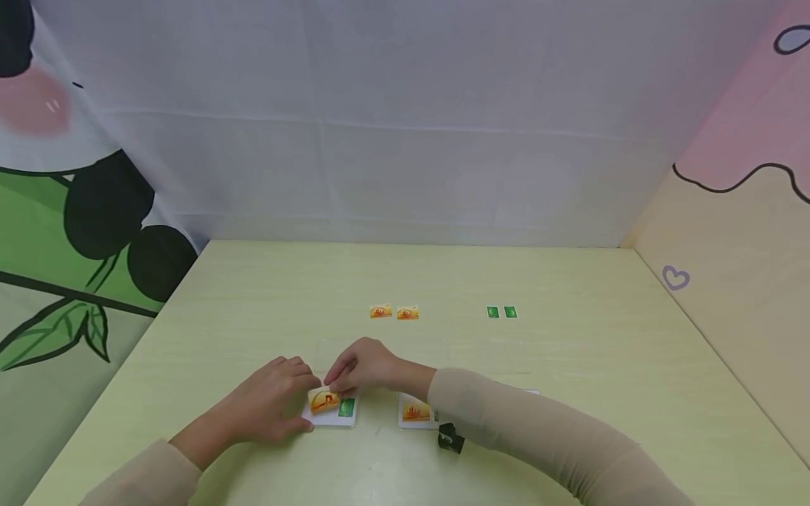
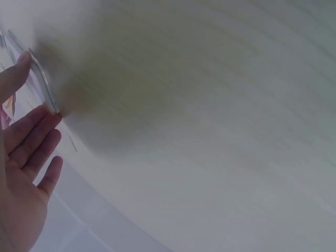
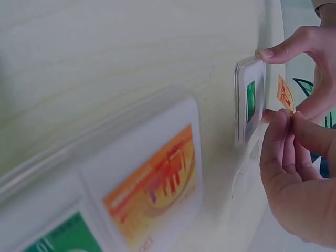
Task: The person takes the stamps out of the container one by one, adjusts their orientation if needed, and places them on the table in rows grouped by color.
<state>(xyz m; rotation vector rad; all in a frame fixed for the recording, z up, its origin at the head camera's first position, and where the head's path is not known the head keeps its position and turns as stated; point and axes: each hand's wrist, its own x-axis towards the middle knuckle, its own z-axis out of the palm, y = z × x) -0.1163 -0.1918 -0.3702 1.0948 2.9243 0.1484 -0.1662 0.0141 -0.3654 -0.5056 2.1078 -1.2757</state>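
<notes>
My left hand [image 1: 268, 400] holds a white plastic case with clear edges [image 1: 333, 419] on the table. Its thumb and fingers press opposite edges, as the left wrist view shows on the case's clear edge [image 2: 46, 84]. A green sticker [image 1: 346, 407] lies on the case's right half. Between thumb and fingertips, my right hand [image 1: 367, 367] pinches a small orange sticker [image 1: 324, 400] over the left half. In the right wrist view this orange sticker [image 3: 284, 93] is tilted and curved, apart from the case's face [image 3: 257, 105].
Right of the hands lies a second white case [image 1: 408, 426] bearing orange and green stickers, partly hidden by the right sleeve [image 1: 506, 414]. A small black item [image 1: 451, 439] is beside that sleeve. Farther back are two orange stickers [image 1: 408, 313] and two green ones [image 1: 510, 312].
</notes>
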